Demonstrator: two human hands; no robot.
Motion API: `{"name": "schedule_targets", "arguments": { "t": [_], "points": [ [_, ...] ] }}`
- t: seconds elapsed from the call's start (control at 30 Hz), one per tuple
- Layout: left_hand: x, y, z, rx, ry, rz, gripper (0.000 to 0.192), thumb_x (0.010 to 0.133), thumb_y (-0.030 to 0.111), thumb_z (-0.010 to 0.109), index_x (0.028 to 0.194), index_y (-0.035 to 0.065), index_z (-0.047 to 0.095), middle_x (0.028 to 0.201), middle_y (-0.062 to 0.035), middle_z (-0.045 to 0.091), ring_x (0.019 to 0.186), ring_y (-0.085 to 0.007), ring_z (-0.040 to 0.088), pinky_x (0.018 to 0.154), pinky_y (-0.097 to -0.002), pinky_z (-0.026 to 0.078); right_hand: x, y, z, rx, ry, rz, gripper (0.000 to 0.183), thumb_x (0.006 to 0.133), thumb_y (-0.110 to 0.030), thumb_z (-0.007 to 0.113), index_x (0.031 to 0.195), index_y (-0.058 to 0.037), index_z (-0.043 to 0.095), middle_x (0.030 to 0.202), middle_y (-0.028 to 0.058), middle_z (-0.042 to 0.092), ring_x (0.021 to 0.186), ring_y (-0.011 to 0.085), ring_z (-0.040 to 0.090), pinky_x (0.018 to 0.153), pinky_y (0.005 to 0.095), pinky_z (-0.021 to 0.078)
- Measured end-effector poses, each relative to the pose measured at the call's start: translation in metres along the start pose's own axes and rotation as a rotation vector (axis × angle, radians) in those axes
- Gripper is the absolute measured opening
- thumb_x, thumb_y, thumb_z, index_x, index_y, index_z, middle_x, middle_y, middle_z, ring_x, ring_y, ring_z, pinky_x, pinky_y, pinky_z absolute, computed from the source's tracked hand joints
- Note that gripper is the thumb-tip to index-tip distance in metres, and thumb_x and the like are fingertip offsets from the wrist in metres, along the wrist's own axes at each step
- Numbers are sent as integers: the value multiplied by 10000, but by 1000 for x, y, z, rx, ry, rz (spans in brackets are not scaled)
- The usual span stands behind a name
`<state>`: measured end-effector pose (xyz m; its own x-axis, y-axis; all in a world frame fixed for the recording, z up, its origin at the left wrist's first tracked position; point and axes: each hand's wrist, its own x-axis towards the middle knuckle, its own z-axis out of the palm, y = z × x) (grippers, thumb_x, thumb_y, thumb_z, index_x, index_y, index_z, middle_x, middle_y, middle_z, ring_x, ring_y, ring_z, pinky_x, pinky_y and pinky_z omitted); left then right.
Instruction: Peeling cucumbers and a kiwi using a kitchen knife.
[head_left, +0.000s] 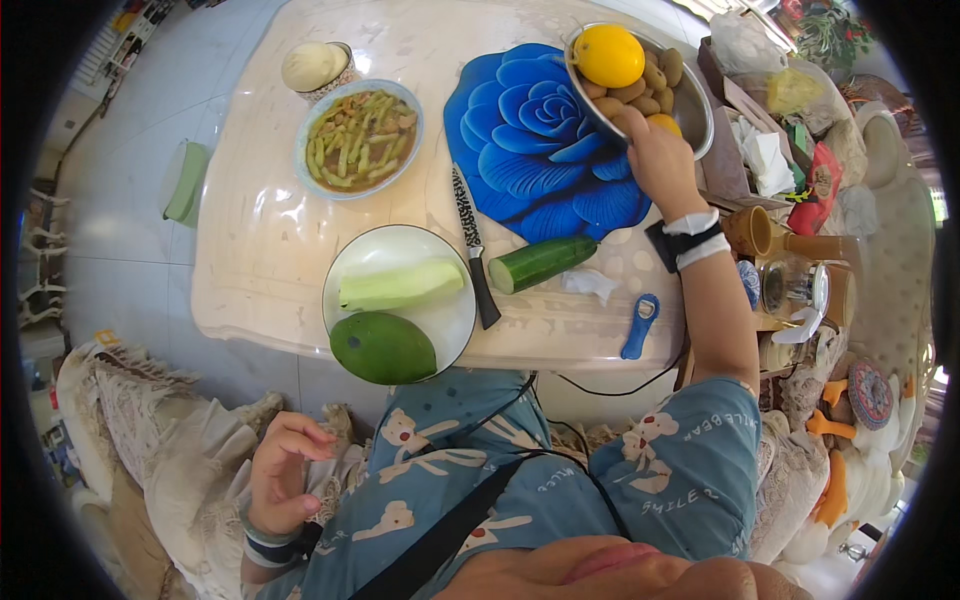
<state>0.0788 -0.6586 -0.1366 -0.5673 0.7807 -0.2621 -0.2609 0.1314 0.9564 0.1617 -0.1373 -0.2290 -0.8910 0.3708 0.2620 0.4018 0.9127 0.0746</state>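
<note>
My right hand (664, 161) is at the near rim of a metal bowl (703, 124), its fingers over the edge among the fruit. In the bowl are a large yellow melon (609, 56), several brown kiwifruit (651, 79) and a smaller orange-yellow fruit (664, 124), partly behind the hand. My left hand (289, 472) hangs beside my lap, fingers loosely curled and apart, holding nothing. Before me, a white plate (405, 244) bears a peeled pale-green piece (401, 285) and a green mango (382, 347). To its right lie a patterned-blade knife (472, 247) and a cut cucumber (544, 262).
A blue flower-shaped mat (540, 142) lies beside the bowl. Farther left stand a dish of cooked green beans (360, 142) and a cup of pale buns (319, 67). A blue peeler (641, 326) and crumpled tissue (591, 283) lie near the right edge, by a cluttered shelf (765, 322).
</note>
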Motion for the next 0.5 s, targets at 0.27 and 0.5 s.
{"name": "schedule_targets", "arguments": {
  "t": [0.27,0.5],
  "points": [
    [3,-5,2,-14,28,-48,441,655,304,713,947,14,554,1030,-119,447,963,-210,487,900,-328,374,42,67,-9,306,-133,158,421,763,-67,563,1181,-84,517,926,168,632,878,319,607,748,365,483],
    [4,-8,7,-6,69,-74,384,686,271,700,934,22,545,1033,-107,452,960,-202,488,889,-317,374,89,122,61,185,-167,-89,537,725,-25,564,1252,-83,476,1245,173,502,1170,323,458,1000,355,367]
  ]
}}
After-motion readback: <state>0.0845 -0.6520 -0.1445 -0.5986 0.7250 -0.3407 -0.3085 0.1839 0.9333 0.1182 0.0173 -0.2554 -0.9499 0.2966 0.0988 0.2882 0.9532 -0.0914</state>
